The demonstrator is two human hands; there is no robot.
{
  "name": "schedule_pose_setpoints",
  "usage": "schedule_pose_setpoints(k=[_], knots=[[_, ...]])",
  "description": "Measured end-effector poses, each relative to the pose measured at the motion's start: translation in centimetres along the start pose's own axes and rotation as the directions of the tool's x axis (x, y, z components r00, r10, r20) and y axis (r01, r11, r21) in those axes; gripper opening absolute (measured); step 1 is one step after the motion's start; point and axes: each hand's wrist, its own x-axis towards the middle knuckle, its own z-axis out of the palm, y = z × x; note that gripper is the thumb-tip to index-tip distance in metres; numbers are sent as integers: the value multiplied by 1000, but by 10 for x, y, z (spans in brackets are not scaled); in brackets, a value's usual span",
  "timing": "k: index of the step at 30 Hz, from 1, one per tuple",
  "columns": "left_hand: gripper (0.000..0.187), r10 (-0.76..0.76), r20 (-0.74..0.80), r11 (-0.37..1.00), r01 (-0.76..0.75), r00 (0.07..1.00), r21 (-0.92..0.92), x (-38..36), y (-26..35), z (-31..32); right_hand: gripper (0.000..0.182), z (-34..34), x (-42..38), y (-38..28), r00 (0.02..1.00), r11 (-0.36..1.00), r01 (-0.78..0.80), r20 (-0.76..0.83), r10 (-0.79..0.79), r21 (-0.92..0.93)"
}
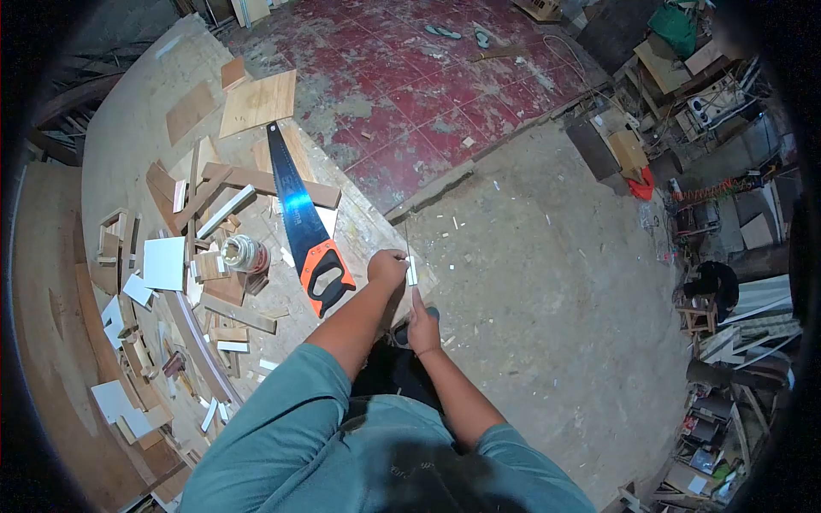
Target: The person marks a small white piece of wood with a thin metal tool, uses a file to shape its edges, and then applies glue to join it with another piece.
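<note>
My left hand [387, 268] is closed at the workbench's right edge, its fingertips on a short narrow white strip [411, 271]. Just below it, my right hand [422, 330] is closed, with one finger stretched up to the strip's lower end; what lies inside its grip I cannot tell. A thin dark line rises above the strip. Left of my left hand, a handsaw [326, 275] with an orange and black handle lies flat on the bench, its blade pointing away from me.
The wooden workbench [363, 209] carries offcuts, a glass jar [245, 254], a white square piece [164, 264] and a plywood panel [258, 103]. Wood chips dot the concrete floor [547, 282]. Slippers [443, 32] lie on red tiles. A person [717, 286] is at far right, near stacked clutter.
</note>
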Motion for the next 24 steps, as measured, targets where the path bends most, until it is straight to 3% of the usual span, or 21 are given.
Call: schedule_pose_setpoints(k=[2, 5, 9, 11, 17, 24], knots=[[20, -13, 2, 1000, 13, 1000, -11, -2, 3, -2, 60, -4, 23, -16, 973, 974, -171, 129, 190, -145], [19, -17, 4, 999, 17, 1000, -38, -1, 0, 1, 59, -3, 17, -8, 990, 989, -96, 91, 107, -114], [19, -2, 5, 999, 3, 1000, -32, 0, -1, 1, 56, -7, -17, -3, 973, 979, -157, 150, 176, -131], [19, -11, 5, 999, 11, 1000, -32, -1, 0, 1, 56, 3, -16, 5, 999, 999, -25, 32, 27, -40], [20, 9, 4, 1000, -9, 1000, -28, -2, -3, 1, 55, -4, 7, -18, 978, 977, -183, 78, 193, -111], [20, 33, -7, 999, -33, 999, -18, -2, -1, 2, 55, -6, -27, -7, 991, 984, -126, 34, 131, -125]])
